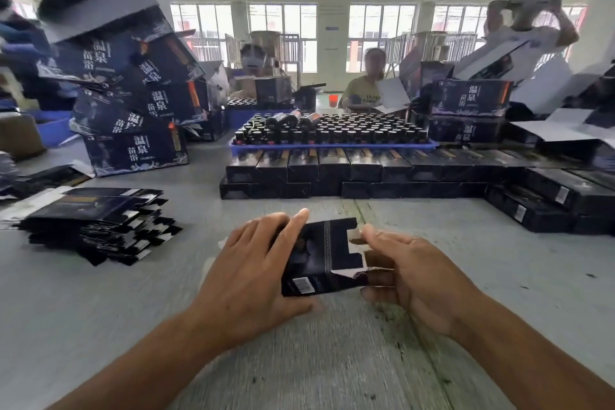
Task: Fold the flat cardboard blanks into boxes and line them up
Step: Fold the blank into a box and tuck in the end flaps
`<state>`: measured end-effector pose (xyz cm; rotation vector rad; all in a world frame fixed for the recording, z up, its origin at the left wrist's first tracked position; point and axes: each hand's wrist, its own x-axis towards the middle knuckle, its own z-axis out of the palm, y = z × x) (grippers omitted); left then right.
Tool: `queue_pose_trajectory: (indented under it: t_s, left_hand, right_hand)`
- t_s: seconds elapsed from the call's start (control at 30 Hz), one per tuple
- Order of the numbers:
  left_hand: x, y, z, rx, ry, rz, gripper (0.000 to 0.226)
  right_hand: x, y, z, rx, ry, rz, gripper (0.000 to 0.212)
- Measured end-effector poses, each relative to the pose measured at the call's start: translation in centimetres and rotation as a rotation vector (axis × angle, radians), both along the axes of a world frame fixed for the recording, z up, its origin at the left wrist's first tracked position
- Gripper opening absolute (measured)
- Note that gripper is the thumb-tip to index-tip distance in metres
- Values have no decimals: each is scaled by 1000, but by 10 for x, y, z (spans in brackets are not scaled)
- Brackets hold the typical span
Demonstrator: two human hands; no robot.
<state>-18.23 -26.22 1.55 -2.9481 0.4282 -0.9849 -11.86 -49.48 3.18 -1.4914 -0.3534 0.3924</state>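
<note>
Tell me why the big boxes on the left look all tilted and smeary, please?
In the head view, the wide-angle lens bends the edges, so the stack of big boxes leans inward; that stack is blurred, as are the people at the back, while the blank held by the left hand and right hand is sharper; bright windows wash out the background.

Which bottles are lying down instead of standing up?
The few bottles lying on their sides on top, at the back left of the blue tray. All the others stand upright in rows.
</note>
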Motion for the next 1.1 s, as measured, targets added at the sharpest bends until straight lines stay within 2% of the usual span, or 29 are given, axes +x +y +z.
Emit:
queue_pose_trajectory:
  t_s: [0.2,0.43,0.67,0.87,1.1]
  left_hand:
    - [-1,-1,5,68,-107,18,111]
    - [0,0,6,142,-83,-11,107]
    - [-1,-1,8,135,-107,-70,99]
    - [-2,0,8,133,-148,-132,72]
    - [-2,-2,11,93,-129,-148,62]
  right_hand:
    - [-5,3,-2,2,-93,-57,40]
    - [-13,9,-2,-122,-277,-120,14]
    - [-20,16,-3,-153,-356,-87,35]
    - [-24,16,-2,-146,-488,-138,45]
    - [-30,16,1,-160,-627,-189,54]
